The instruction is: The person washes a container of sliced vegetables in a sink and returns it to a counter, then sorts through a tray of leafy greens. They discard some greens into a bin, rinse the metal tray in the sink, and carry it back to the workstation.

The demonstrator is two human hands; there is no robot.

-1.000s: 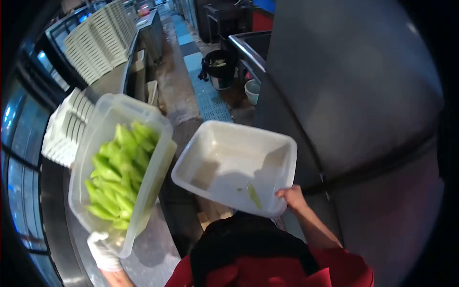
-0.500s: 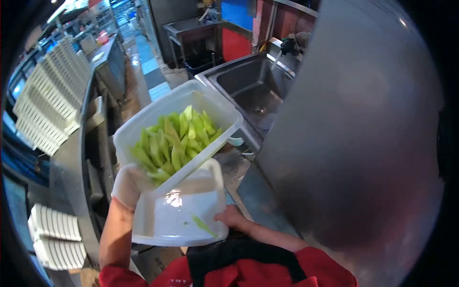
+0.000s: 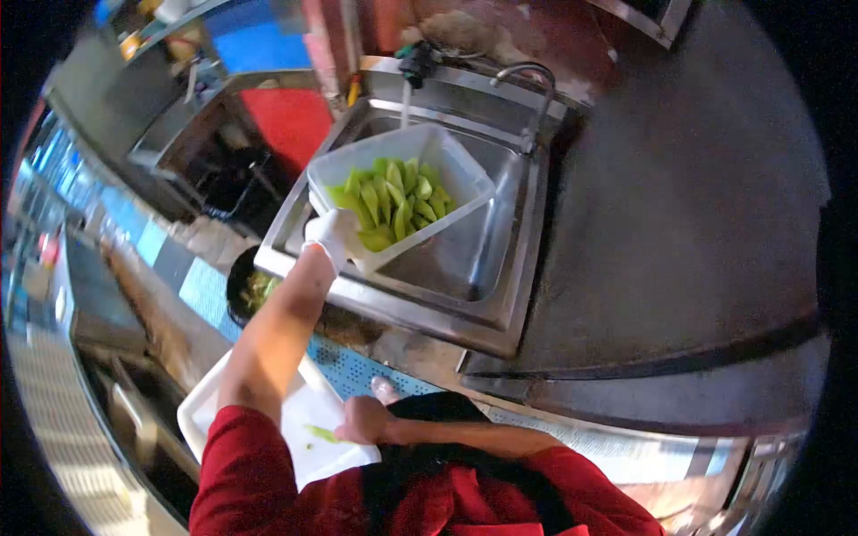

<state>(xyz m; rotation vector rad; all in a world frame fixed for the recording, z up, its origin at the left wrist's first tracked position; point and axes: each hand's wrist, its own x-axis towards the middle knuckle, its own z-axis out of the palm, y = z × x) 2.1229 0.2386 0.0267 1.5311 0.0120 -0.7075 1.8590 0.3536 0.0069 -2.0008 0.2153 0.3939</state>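
My left hand, in a white glove, grips the near corner of a clear plastic tub filled with several pale green vegetable pieces. The tub hangs over a steel sink, just below a running tap. My right hand holds a second white tub low by my waist. That tub is nearly bare, with one green piece lying inside. My left forearm crosses over it.
A curved faucet stands at the sink's back rim. A dark steel counter spreads to the right. A black bin with green scraps sits on the floor left of the sink, beside blue floor mats.
I have turned to face the sink. The tub of greens has gone from in front of my chest out over the basin under the tap. The near-empty tub has dropped to my waist.
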